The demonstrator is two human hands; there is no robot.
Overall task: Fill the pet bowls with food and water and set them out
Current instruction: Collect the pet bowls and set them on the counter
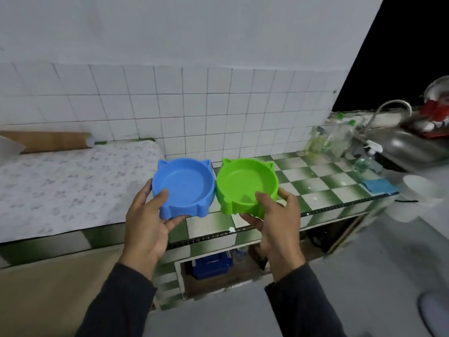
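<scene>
Holding both bowls up over the counter (313, 181), the person is right at the start: the blue bowl (184, 187) and the green bowl (246, 187) are both empty, no food, no water, and neither is set out yet. By my reading, filling and placing are all still to come.

Left hand (148, 222) grips the blue bowl, thumb hooked over its near rim, fingers (176, 221) curled under the base. Right hand (277, 220) grips the green bowl the same way, thumb inside the rim, fingers beneath.

Taking the sink (403, 147) as the mark: both bowls hang well to its left, above the counter's front edge, green nearer the sink, blue just beyond it, rims touching or nearly so.

Both bowls sit mouth-up, tipped a little toward the person. They are round, so no real long axis, but the cat ears point away toward the tiled wall and the notched front faces the person.

A tap (388, 108) arches over the sink, the likely water stop.
</scene>
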